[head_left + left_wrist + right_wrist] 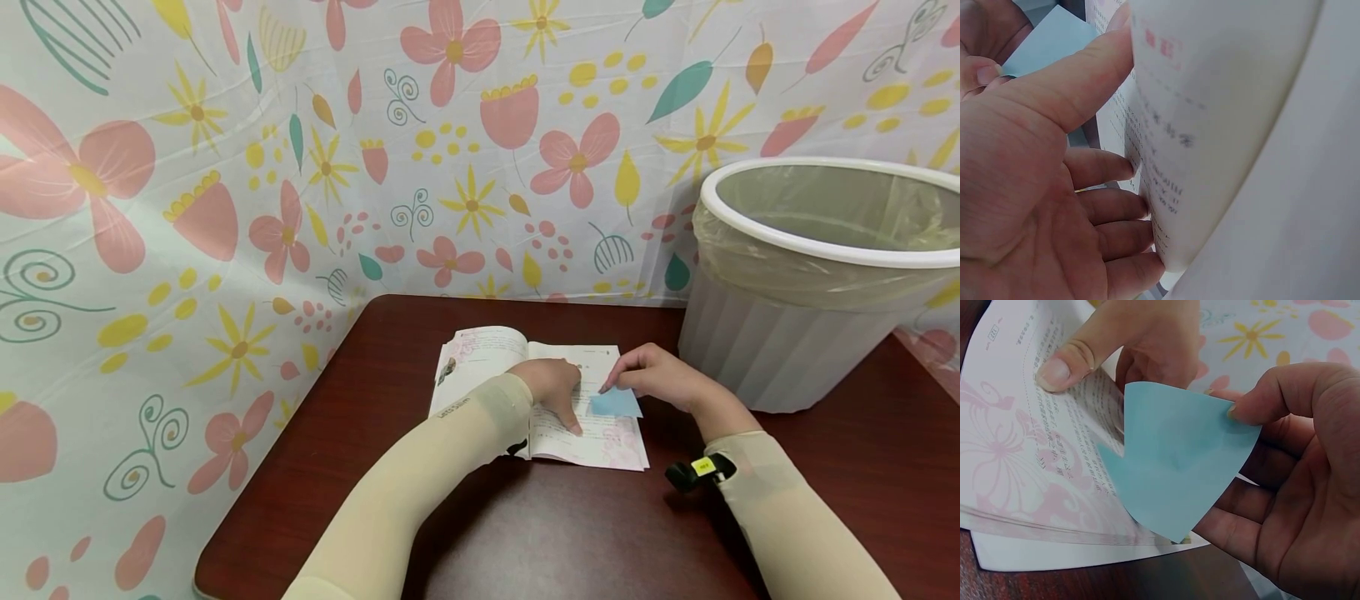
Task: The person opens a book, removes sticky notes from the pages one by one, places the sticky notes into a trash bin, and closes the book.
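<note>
An open book (588,454) with printed text and pink floral corners lies on the table. My left hand (557,390) rests across its right page, thumb and fingers spread. Seen from the left wrist, the thumb and fingertips of that hand (1035,162) press against the paper near the curve of a page (1210,156). A light blue sticky note (617,403) overlaps the right page's outer edge. My right hand (663,379) pinches it by one corner. In the right wrist view the blue note (1179,450) is bent, its lower side against the pages.
A large grey trash bin (757,350) with a white rim and clear liner stands on the dark red-brown table (360,417), right of the book. A flower-patterned curtain (480,150) hangs behind and along the left side.
</note>
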A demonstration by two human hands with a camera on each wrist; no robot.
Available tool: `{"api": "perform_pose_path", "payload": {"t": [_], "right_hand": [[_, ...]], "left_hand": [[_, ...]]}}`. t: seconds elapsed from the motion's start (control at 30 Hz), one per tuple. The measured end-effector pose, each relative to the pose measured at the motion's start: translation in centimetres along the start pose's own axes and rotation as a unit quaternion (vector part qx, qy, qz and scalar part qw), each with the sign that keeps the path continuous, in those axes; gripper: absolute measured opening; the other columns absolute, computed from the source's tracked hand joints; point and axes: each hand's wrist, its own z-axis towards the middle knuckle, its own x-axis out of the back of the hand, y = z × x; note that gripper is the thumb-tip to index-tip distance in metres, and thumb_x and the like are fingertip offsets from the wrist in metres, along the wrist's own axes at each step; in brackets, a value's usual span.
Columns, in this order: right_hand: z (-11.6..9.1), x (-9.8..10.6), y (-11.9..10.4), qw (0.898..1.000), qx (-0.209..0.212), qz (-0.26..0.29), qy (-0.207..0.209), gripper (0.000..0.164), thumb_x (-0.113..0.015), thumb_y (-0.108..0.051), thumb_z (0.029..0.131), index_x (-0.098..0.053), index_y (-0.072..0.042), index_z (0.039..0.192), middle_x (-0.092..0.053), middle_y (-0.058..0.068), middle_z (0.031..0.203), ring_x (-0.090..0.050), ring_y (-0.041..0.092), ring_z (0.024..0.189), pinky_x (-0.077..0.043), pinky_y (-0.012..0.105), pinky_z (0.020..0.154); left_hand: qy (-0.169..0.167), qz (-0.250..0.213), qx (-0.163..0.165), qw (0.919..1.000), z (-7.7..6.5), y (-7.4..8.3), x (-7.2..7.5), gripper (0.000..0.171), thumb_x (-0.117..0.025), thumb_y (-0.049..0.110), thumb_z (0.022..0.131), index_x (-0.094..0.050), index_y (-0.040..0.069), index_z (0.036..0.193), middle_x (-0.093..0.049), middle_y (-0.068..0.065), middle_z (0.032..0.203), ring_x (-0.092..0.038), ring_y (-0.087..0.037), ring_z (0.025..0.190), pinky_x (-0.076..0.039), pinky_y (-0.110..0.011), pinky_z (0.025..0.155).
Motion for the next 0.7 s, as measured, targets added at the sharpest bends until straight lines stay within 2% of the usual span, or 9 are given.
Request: {"api": "perform_pose_path", "payload": {"t": [0.23, 0.47, 0.7], "right_hand": [[-0.1, 0.09, -0.2, 1.0, 0.012, 0.012, -0.015, 0.021, -0.059, -0.006, 0.097, -0.079, 0.002, 0.096, -0.078, 0.015, 0.108, -0.068, 0.006, 0.101, -0.059, 0.037, 0.086], [-0.2, 0.3, -0.28, 0.999, 0.03, 0.03, -0.033, 0.023, -0.057, -0.005, 0.099, -0.078, 0.005, 0.097, -0.08, 0.01, 0.105, -0.07, 0.009, 0.101, -0.06, 0.036, 0.089], [-0.07, 0.52, -0.16, 0.996, 0.043, 0.053, -0.054, 0.022, -0.055, -0.001, 0.097, -0.075, 0.009, 0.097, -0.079, 0.013, 0.105, -0.071, 0.011, 0.102, -0.06, 0.037, 0.088]], "left_hand": [[0.002, -0.001, 0.001, 1.0, 0.24, 0.0, 0.0, 0.087, -0.086, 0.065, 0.071, -0.061, 0.021, 0.141, -0.063, 0.004, 0.144, -0.058, -0.015, 0.134, -0.047, -0.03, 0.111], [0.005, -0.007, 0.003, 1.0, 0.36, -0.07, -0.09, 0.087, -0.088, 0.065, 0.07, -0.062, 0.021, 0.14, -0.062, 0.004, 0.146, -0.057, -0.016, 0.138, -0.045, -0.03, 0.113], [0.006, -0.01, 0.004, 0.9999, 0.34, -0.02, -0.08, 0.084, -0.088, 0.065, 0.069, -0.063, 0.022, 0.137, -0.062, 0.004, 0.146, -0.057, -0.017, 0.137, -0.046, -0.031, 0.113]]}}
